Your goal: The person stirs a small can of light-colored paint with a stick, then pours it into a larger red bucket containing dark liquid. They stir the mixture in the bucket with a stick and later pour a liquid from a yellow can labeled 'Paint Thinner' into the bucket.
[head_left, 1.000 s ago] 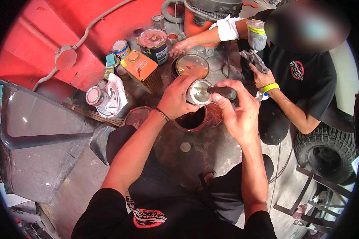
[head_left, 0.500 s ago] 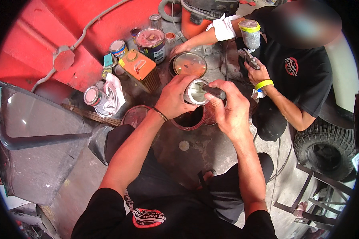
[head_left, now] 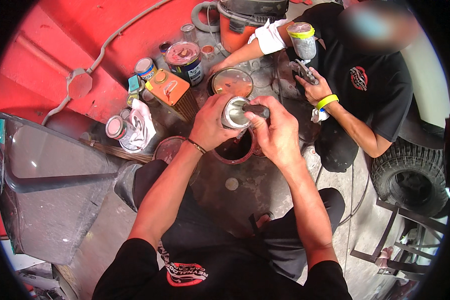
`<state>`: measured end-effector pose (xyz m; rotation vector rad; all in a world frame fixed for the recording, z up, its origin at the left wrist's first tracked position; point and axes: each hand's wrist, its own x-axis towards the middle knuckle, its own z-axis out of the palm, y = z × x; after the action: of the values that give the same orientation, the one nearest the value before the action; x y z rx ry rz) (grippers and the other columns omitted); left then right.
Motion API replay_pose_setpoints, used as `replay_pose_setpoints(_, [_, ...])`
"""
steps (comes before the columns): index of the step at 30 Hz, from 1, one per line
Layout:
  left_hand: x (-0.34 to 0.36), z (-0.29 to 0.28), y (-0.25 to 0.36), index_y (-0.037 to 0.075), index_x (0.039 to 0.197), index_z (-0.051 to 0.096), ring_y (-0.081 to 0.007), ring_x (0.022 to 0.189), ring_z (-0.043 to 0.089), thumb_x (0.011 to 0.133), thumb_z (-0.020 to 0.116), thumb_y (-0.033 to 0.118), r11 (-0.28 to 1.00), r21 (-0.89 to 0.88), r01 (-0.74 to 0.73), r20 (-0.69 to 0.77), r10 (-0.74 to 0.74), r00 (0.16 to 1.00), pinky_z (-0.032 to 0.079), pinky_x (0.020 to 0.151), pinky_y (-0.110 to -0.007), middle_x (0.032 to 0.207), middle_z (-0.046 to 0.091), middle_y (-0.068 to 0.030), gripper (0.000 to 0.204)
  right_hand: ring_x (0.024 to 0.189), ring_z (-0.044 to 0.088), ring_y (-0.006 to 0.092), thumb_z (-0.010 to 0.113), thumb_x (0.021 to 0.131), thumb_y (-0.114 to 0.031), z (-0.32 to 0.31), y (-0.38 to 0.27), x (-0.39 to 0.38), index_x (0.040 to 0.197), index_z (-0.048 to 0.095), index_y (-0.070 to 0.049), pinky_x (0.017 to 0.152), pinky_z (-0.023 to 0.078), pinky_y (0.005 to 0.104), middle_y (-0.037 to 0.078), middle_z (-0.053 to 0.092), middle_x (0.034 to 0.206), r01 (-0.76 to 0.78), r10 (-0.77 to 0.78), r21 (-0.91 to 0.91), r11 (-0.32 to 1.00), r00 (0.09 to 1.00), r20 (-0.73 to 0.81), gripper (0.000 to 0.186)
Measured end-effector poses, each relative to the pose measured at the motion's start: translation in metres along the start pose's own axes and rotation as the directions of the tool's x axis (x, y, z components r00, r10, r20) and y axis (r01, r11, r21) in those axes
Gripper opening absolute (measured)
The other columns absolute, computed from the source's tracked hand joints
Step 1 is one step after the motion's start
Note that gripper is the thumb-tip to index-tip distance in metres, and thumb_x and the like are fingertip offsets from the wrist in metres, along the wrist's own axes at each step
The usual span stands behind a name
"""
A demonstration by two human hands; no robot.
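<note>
My left hand (head_left: 210, 122) is closed round a small metal can (head_left: 231, 116) holding pale grey-white contents. My right hand (head_left: 279, 132) grips a dark handled tool (head_left: 259, 110), its lower end in the can. Just below both hands sits an open round pot (head_left: 234, 155) with a dark interior. Beyond the can lie a round tin with a coppery surface (head_left: 233, 82) and a tall orange-topped rectangular tin (head_left: 169, 89).
A co-worker (head_left: 372, 107) crouches at right, holding a spray gun (head_left: 305, 72) with cup. A red wall (head_left: 55, 55), paint cans (head_left: 182, 60), vacuum (head_left: 235, 35), glass panel (head_left: 55, 200), tyre (head_left: 407, 182) and black metal frame (head_left: 395, 235) surround me.
Both my hands have shifted leftward with the can and tool, still gripping them. The co-worker and spray gun have also moved slightly left in the picture.
</note>
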<state>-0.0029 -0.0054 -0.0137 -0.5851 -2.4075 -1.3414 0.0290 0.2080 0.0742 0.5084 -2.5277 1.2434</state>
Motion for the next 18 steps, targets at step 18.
replay_pose_setpoints(18, [0.005, -0.005, -0.01, 0.01, 0.15, 0.066, -0.0382, 0.134, 0.072, 0.073, 0.103, 0.018, 0.999, 0.038, -0.023, -0.018, 0.024, 1.0, 0.059, 0.113, -0.048, 0.141, 0.073, -0.0161, 0.086, 0.1, 0.081, 0.0427, 0.086, 0.103, -0.017, -0.024, -0.029, 0.004, 0.128, 0.072, -0.006, 0.086, 0.064, 0.0476, 0.019, 0.082, 0.119, 0.035, -0.032, -0.051, 0.998, 0.998, 0.055, 0.031])
